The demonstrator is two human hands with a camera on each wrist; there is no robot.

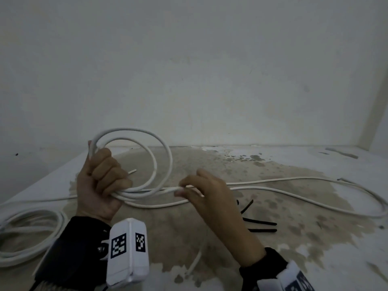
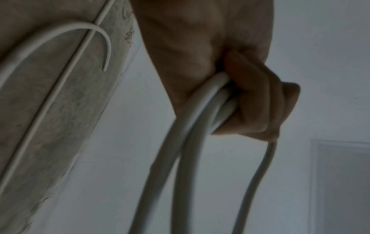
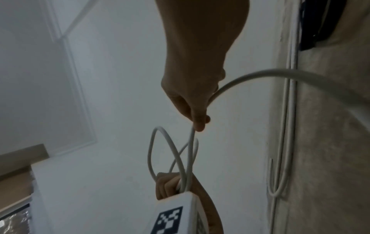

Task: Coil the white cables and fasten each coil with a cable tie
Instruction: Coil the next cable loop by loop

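My left hand [image 1: 100, 181] is raised above the table and grips a white cable coil [image 1: 159, 156] of two or three loops; the fist [image 2: 254, 109] shows closed round the strands [image 2: 202, 117]. My right hand [image 1: 201, 192] pinches the same cable's free run [image 1: 273, 189] just right of the coil, thumb and finger [image 3: 198, 121] on the strand [image 3: 250, 77]. The rest of this cable trails right over the table in a long loop. Black cable ties [image 1: 260, 224] lie on the table under and right of my right wrist.
A second white cable coil [image 1: 31, 229] lies at the table's left front. The stained table [image 1: 210, 238] meets a pale wall [image 1: 189, 70] behind. A loose thin white strand [image 1: 195, 263] lies near the front between my forearms.
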